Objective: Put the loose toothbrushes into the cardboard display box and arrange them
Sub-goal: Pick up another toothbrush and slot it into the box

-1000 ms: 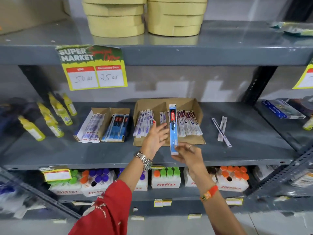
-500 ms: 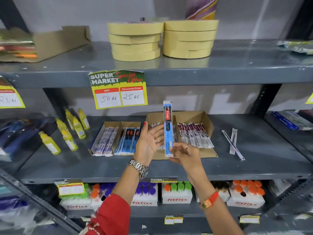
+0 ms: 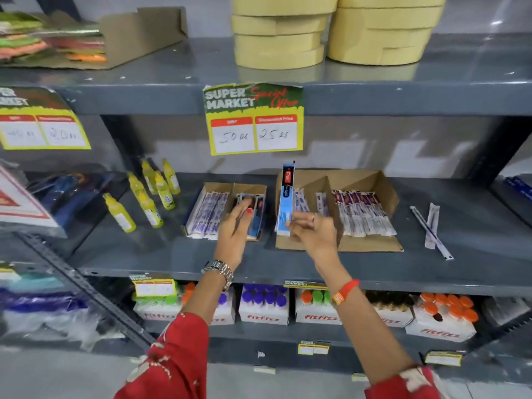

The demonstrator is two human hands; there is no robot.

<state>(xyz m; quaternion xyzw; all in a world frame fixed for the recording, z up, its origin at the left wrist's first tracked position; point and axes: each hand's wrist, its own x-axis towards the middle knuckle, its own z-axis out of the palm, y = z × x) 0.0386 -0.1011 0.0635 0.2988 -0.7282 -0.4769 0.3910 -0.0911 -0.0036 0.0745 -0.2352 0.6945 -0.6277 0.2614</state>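
Observation:
My right hand (image 3: 311, 230) pinches the lower end of a blue packaged toothbrush (image 3: 286, 201), held upright in front of the large cardboard display box (image 3: 371, 182). That box holds white-wrapped toothbrushes (image 3: 362, 214) in its right compartment and a few in the left. My left hand (image 3: 234, 227) reaches with fingers apart over the blue toothbrush packs in the small cardboard box (image 3: 218, 187) to the left, touching them. Two loose toothbrushes (image 3: 431, 228) lie on the shelf right of the large box.
Yellow bottles (image 3: 149, 194) stand at the left of the grey shelf (image 3: 460, 263). A price sign (image 3: 253, 119) hangs from the shelf above, which carries stacks of tan discs (image 3: 279, 33). Fitfizz boxes (image 3: 263, 308) fill the shelf below.
My left hand has moved left, away from the held blue toothbrush, onto the small box. My right hand keeps the toothbrush upright. The camera has shifted toward the shelf.

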